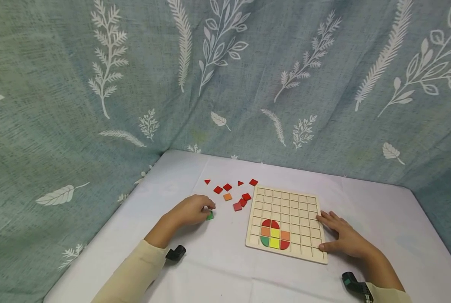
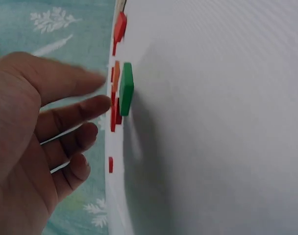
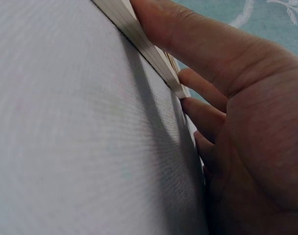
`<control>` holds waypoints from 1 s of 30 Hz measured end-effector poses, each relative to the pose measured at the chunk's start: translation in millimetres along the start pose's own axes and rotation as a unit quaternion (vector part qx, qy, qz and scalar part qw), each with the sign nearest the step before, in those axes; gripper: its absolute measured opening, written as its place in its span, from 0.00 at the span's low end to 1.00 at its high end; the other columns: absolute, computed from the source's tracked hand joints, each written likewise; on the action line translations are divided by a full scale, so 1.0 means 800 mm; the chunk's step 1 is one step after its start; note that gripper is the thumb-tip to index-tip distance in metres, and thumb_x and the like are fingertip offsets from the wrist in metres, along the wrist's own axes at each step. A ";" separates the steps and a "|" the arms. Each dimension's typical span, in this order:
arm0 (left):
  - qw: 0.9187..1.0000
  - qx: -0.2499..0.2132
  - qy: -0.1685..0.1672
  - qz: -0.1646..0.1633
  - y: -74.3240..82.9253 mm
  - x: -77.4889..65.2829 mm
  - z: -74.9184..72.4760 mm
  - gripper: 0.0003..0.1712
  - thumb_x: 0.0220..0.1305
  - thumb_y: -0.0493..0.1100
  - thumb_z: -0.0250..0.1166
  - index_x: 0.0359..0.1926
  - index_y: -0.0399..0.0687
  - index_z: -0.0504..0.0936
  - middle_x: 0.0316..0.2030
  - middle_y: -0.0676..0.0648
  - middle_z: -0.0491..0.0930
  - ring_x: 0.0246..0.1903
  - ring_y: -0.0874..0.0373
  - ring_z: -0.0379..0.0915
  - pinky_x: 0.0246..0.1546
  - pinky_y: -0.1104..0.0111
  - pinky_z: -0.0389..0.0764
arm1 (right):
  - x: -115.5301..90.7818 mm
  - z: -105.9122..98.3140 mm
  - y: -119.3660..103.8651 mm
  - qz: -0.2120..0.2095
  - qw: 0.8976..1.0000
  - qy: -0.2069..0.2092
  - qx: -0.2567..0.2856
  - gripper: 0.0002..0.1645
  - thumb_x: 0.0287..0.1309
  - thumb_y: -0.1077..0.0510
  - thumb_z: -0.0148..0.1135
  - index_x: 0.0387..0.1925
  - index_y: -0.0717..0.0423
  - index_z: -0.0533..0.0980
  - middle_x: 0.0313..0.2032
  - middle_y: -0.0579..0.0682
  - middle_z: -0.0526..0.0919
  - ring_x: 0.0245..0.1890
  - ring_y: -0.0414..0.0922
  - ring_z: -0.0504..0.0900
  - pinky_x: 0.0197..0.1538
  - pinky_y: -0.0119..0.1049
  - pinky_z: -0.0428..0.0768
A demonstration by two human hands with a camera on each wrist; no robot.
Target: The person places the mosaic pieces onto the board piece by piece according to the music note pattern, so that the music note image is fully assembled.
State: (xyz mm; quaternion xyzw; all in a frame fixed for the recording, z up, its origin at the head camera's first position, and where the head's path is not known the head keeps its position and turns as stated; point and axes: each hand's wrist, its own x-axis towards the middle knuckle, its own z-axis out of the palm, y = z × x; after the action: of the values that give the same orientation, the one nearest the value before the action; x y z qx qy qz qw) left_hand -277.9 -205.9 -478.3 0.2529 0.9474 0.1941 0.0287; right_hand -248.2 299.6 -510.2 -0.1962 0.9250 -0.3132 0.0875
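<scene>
A green tile (image 1: 210, 216) lies on the white cloth beside my left hand (image 1: 193, 209). In the left wrist view the thumb and loosely bent fingers are spread a little apart, close to the green tile (image 2: 127, 89) but with nothing visible between them. The pale wooden grid board (image 1: 286, 206) lies to the right. My right hand (image 1: 340, 236) rests at its right edge, thumb and fingertips touching the frame. In the right wrist view the thumb lies along the board's edge (image 3: 139, 41) with the fingers extended.
Red tiles (image 1: 227, 187) and an orange square (image 1: 228, 197) lie scattered left of the board. Red, orange, yellow and green pieces (image 1: 274, 234) sit together in its lower left cells. Patterned cloth (image 1: 225, 75) hangs behind the table.
</scene>
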 end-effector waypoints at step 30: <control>0.998 0.004 -0.036 -0.054 0.003 0.007 0.006 0.10 0.50 0.42 0.70 0.37 0.48 0.88 0.31 0.58 0.78 0.31 0.62 0.71 0.37 0.66 0.75 | 0.001 0.003 0.005 0.003 1.000 0.009 -0.001 0.60 0.36 0.38 0.77 0.70 0.55 0.64 0.73 0.61 0.53 0.72 0.66 0.41 0.61 0.73 0.41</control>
State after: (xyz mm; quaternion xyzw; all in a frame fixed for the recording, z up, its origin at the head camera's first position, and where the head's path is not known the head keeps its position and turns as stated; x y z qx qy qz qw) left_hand -280.7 -199.6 -481.9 0.2085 0.9588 0.1791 0.0717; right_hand -249.9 301.0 -514.3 -0.1907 0.9267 -0.3138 0.0803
